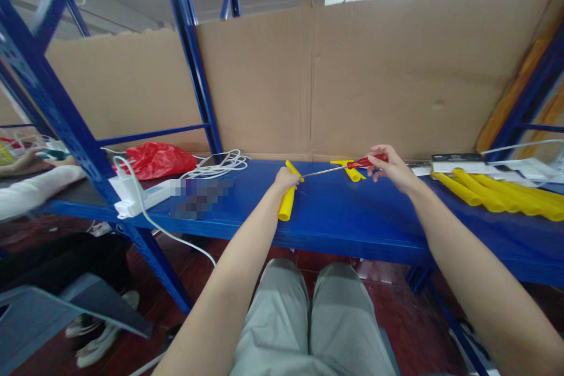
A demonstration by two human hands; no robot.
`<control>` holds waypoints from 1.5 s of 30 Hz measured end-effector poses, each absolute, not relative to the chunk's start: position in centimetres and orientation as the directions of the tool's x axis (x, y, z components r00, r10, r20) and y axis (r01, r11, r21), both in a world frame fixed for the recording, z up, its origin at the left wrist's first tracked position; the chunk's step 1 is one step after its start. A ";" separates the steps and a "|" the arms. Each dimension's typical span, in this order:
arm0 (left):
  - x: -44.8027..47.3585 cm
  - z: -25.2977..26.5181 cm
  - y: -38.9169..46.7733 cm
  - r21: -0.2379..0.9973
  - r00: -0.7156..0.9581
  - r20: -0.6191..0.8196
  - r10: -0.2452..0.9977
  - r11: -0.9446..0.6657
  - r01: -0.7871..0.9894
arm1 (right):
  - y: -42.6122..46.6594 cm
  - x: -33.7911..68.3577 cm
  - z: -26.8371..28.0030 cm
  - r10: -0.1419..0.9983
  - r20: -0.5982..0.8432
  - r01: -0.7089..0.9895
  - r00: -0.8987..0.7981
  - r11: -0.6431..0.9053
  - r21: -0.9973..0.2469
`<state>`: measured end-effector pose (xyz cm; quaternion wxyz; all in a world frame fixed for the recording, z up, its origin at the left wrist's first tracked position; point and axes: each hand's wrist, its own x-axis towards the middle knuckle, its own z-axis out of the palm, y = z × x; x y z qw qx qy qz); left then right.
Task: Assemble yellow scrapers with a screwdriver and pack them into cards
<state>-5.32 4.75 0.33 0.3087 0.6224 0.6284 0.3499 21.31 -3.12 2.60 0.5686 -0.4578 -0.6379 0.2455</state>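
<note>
My left hand [286, 178] is closed around a yellow tube [286, 204] resting on the blue shelf, its near end pointing toward me. In my right hand [388, 167] is a screwdriver with a red handle [362, 163]. Its long metal shaft [324, 172] runs left, and the tip meets the tube beside my left fingers; the exact contact is hidden. Just behind the screwdriver lies another yellow piece [353, 174], with thin yellow strips by it.
Several yellow tubes [497, 191] lie side by side at the right, near a black box [457, 161]. To the left are a white power strip [150, 195], coiled white cable [224, 163] and a red plastic bag [156, 160]. Cardboard [374, 70] stands behind. A co-worker's sleeve [39, 191] shows far left.
</note>
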 end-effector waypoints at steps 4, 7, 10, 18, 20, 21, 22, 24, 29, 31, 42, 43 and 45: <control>-5.3 0.4 4.8 0.815 -0.033 0.035 0.999 -0.009 0.579 | -2.9 21.2 2.6 0.884 0.456 0.356 0.099 0.397 -0.846; -5.4 0.4 4.8 0.815 -0.030 0.032 0.999 -0.009 0.580 | -2.8 20.8 2.5 0.884 0.425 0.398 0.194 0.325 -0.858; -5.4 0.5 4.8 0.817 -0.027 0.036 0.999 -0.014 0.576 | -2.8 20.3 2.5 0.889 0.368 0.374 0.274 0.254 -0.892; -5.3 0.4 4.8 0.816 -0.040 0.041 0.998 -0.010 0.578 | -3.4 20.8 2.8 0.934 0.304 0.269 0.186 0.249 -0.930; -5.4 0.4 4.8 0.815 -0.045 0.040 0.998 -0.006 0.580 | -3.3 21.2 2.8 0.942 0.315 0.276 0.118 0.274 -0.921; -5.4 0.4 4.8 0.814 -0.048 0.038 0.998 -0.003 0.581 | -3.3 21.4 2.8 0.941 0.325 0.289 0.091 0.287 -0.913; -5.4 0.4 4.9 0.812 -0.050 0.038 0.998 -0.001 0.583 | -3.3 21.5 2.7 0.939 0.337 0.307 0.072 0.301 -0.903; -5.4 0.4 4.9 0.808 -0.051 0.037 0.998 0.000 0.589 | -3.1 21.6 2.7 0.929 0.365 0.345 0.058 0.324 -0.881; -5.5 0.3 4.9 0.803 -0.044 0.044 0.998 -0.009 0.596 | -2.9 21.5 2.4 0.909 0.411 0.375 0.063 0.360 -0.854; -5.5 0.3 4.9 0.805 -0.042 0.048 0.998 -0.014 0.593 | -2.9 21.5 2.4 0.910 0.411 0.368 0.054 0.364 -0.856; -5.5 0.4 4.8 0.810 -0.053 0.048 0.997 -0.007 0.586 | -3.5 21.2 2.7 0.886 0.459 0.536 0.063 0.358 -0.765; -5.5 0.4 4.8 0.808 -0.056 0.048 0.997 -0.006 0.589 | -3.6 21.1 2.7 0.889 0.453 0.550 0.066 0.347 -0.760; -5.4 0.5 4.7 0.803 -0.060 0.051 0.997 -0.005 0.595 | -3.5 21.1 2.7 0.891 0.450 0.548 0.069 0.343 -0.763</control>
